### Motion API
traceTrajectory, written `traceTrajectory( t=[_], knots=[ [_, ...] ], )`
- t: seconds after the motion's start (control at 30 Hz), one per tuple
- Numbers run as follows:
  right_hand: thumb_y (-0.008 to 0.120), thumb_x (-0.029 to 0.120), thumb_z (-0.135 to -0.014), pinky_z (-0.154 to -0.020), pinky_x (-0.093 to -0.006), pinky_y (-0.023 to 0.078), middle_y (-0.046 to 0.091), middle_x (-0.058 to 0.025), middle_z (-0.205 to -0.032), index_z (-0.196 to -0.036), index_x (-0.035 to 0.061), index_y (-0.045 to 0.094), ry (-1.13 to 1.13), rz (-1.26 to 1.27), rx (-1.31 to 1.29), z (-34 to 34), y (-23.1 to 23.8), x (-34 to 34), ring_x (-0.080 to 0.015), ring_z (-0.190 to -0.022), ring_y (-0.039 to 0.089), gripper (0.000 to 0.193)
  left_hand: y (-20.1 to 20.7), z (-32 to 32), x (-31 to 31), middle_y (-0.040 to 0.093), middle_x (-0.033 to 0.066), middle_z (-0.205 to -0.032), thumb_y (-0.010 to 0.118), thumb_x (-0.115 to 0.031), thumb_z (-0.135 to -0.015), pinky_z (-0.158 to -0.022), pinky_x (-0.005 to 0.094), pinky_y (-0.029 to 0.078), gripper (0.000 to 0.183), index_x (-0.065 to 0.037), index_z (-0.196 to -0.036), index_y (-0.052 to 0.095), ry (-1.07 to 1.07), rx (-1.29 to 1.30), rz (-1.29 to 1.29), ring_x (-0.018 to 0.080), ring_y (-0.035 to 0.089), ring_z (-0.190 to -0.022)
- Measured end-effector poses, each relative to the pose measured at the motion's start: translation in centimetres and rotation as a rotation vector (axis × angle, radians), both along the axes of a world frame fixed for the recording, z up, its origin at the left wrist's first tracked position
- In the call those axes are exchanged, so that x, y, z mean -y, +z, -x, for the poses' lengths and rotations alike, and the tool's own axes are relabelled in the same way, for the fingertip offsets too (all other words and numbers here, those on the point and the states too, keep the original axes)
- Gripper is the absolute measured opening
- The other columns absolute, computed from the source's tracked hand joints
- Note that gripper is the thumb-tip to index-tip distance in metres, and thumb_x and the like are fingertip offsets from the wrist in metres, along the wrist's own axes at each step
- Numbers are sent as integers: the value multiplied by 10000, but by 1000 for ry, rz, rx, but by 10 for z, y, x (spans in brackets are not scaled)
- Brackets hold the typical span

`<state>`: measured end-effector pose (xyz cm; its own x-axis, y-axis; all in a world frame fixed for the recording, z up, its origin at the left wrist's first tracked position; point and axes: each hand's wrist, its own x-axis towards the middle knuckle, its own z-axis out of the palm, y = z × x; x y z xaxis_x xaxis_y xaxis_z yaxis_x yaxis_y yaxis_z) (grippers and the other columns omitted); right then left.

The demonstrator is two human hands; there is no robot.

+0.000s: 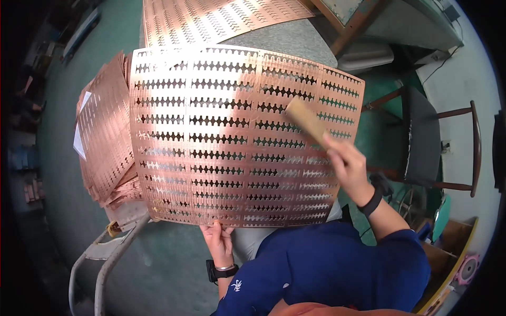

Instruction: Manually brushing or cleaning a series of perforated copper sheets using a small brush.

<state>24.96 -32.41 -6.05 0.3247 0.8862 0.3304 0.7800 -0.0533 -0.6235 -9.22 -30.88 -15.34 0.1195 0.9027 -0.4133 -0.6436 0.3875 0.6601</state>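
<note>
A large copper-coloured sheet [221,152], punched with rows of toothed cut-outs, stands tilted in front of me. At its near edge my left hand [217,241] grips the rim, with the thumb in front and some fingers hidden behind. My right hand [349,164] is closed around one end of a flat tan stick, apparently wooden [307,120]. The stick lies across the right half of the sheet, close to its surface. Whether it touches the sheet I cannot tell.
A stack of similar copper sheets [108,142] sits at the left on a metal-framed trolley [108,253]. Another punched sheet [211,21] lies on the grey table [284,39] beyond. At the right stand a dark chair [424,137] and a yellow-edged box [453,253].
</note>
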Motion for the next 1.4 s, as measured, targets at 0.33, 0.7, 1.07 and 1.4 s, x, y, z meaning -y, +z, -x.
traceTrajectory(
  t=[0.33,0.7,1.07,1.4],
  knots=[
    [683,100,-821,-470,-347,475,475,-40,-707,-1234,253,639,106,136,234,-3,-29,39,-214,-529,544,443,-3,3,4,551,125,-1232,534,1,-947,-790,385,622,483,-86,-1376,330,6,-32,-20,208,623,-1035],
    [682,86,-819,-528,-341,486,524,-48,-738,-1246,274,639,-38,32,269,-31,-27,-3,-223,-609,582,468,2,-2,5,524,123,-1293,517,0,-955,-804,380,614,510,-108,-1409,312,7,-42,-22,217,601,-1086],
    [667,55,-771,-480,-339,474,466,-50,-689,-1233,265,643,187,5,365,-27,-39,15,-209,-538,519,508,4,-5,5,525,122,-1285,512,-6,-959,-806,383,610,514,-107,-1415,298,10,-56,-9,214,603,-1077],
    [678,69,-719,-466,-310,454,442,-18,-673,-1235,308,642,138,-64,588,-45,-16,-19,-179,-530,521,570,-2,3,7,499,125,-1308,508,-17,-965,-836,410,599,517,-119,-1419,282,-1,-47,-24,222,585,-1104]
  ],
)
